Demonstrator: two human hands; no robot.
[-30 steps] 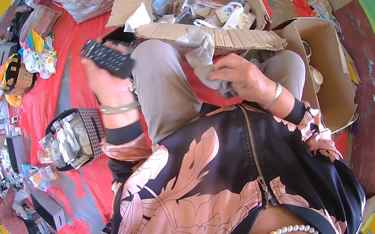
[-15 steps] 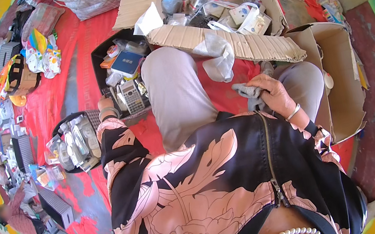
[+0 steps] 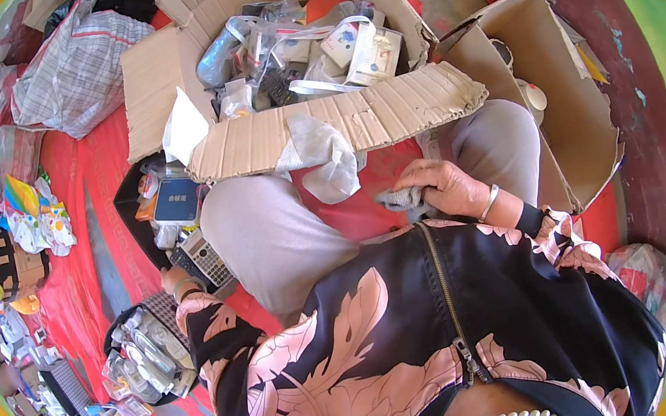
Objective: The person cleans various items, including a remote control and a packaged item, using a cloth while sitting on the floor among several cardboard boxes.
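Observation:
My right hand [image 3: 452, 187] rests on my lap, its fingers closed on a small grey cloth [image 3: 401, 198]; a metal bangle sits on that wrist. My left hand [image 3: 178, 282] is low at my left knee, mostly hidden by my floral sleeve. It is at the edge of a black tray [image 3: 135, 187] that holds a grey calculator [image 3: 206, 257], a dark remote and a blue booklet [image 3: 176, 200]. Whether its fingers hold anything cannot be seen. A crumpled white plastic bag [image 3: 324, 154] hangs over my lap.
A large open cardboard box [image 3: 336, 123] of bagged gadgets and cables stands in front of my knees. A second open carton [image 3: 566, 91] is at my right. A black mesh basket [image 3: 157, 312] of bagged items and a checked bag [image 3: 73, 71] lie on the red cloth at my left.
My left hand, which held a black remote up over my knee, has dropped to the tray at my left. My right hand stayed on my lap with the cloth.

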